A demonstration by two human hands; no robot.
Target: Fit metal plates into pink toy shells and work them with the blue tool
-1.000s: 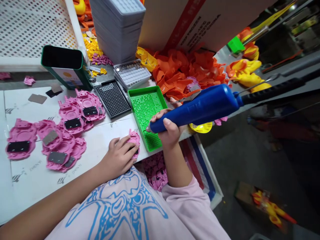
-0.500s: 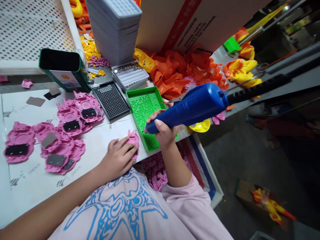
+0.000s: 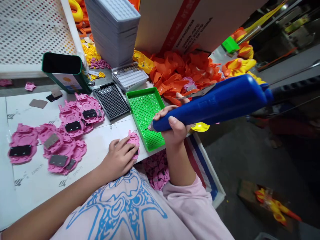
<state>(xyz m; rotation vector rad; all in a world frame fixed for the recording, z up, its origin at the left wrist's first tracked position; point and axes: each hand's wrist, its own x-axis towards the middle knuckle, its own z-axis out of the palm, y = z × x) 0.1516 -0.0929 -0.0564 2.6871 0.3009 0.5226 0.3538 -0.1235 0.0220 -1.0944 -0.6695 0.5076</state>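
Observation:
My right hand (image 3: 175, 128) is wrapped round a blue electric screwdriver (image 3: 210, 101), which lies nearly level. Its tip points left over the green perforated tray (image 3: 146, 141). At the table's front edge my left hand (image 3: 120, 156) lies over a pink plastic housing (image 3: 134, 137), fingers curled on it and holding it against the table. A dark part of that housing shows between the fingers. Several more pink housings (image 3: 68, 116), fitted with black or grey covers, lie to the left, some overlapping.
A black grid tray (image 3: 111, 100) and a stack of pale trays (image 3: 113, 36) stand behind. The dark green tin (image 3: 66, 75) is at the back left. Orange plastic parts (image 3: 175, 70) are heaped at the back right. Below the table edge, a bin (image 3: 220, 196) holds pink parts.
My right hand has moved to the right with the electric screwdriver, and its tip has drawn back rightward over the green tray. My left hand has stayed on the pink housing.

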